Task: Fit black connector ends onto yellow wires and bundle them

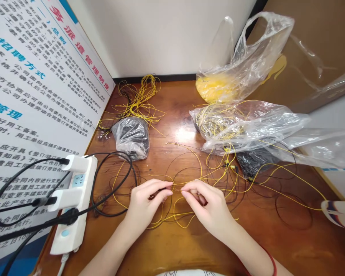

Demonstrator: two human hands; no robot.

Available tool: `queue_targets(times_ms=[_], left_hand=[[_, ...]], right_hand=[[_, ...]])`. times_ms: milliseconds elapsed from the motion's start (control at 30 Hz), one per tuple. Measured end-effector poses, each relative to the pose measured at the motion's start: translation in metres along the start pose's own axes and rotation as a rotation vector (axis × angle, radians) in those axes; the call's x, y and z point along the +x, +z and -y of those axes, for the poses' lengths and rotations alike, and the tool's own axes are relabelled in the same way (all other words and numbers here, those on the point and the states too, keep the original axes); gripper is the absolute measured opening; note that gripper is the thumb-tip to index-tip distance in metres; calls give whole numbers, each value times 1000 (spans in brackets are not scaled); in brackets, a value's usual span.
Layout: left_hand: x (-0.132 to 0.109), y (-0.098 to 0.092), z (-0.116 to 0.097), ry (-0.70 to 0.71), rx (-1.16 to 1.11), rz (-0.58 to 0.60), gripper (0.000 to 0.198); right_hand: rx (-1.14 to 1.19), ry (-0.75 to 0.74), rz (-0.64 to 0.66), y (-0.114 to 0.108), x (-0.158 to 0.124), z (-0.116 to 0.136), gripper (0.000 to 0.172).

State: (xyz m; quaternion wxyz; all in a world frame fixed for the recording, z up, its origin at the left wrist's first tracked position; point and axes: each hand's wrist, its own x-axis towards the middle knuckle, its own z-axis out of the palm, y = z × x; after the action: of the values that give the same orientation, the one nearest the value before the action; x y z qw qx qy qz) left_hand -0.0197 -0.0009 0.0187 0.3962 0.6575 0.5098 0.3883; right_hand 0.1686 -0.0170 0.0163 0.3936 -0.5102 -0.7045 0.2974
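Two hands (147, 203) (204, 203) sit close together, fingertips pinching a thin yellow wire (176, 186) on the wooden tabletop (172, 115), near three clear plastic bags (247, 130) and one white power strip (73, 203).

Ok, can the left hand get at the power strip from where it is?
Probably yes. The left hand sits close to the white power strip, with only the loose black cable looped between them. It seems to be pinching thin yellow wire alongside the right hand, so it must release first.

Fig.: 1 L hand (148, 203), 1 R hand (205, 203), 3 clear plastic bags (247, 128). Also 1 white power strip (69, 234) w/ 2 plugs (77, 163) inserted. No. of yellow wires (293, 184) uncountable.
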Motion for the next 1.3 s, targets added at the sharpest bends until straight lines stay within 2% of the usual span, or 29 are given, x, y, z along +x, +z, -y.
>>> queue_targets(times_ms=[100,267,667,833,1100,1167,1267,1300], left_hand=[[-3,0,-3,77,32,67,13],[-5,-1,-7,134,90,119,10],[-8,2,-2,183,137,149,9],[-8,1,-2,184,130,147,9],[-8,4,-3,196,120,146,11],[-8,4,-3,194,127,137,10],[-8,3,-3,186,142,124,9],[-7,3,-3,185,144,121,9]], right_hand=[[10,-63,51,1,0,3,13],[3,-58,83,2,-2,5,13],[-102,-130,129,8,-5,-4,16],[-102,-150,153,10,-5,-4,22],[-63,-74,171,6,-5,-3,37],[-4,-27,170,5,-5,-2,31],[120,57,144,6,-7,-1,8],[140,59,121,7,-8,-1,12]])
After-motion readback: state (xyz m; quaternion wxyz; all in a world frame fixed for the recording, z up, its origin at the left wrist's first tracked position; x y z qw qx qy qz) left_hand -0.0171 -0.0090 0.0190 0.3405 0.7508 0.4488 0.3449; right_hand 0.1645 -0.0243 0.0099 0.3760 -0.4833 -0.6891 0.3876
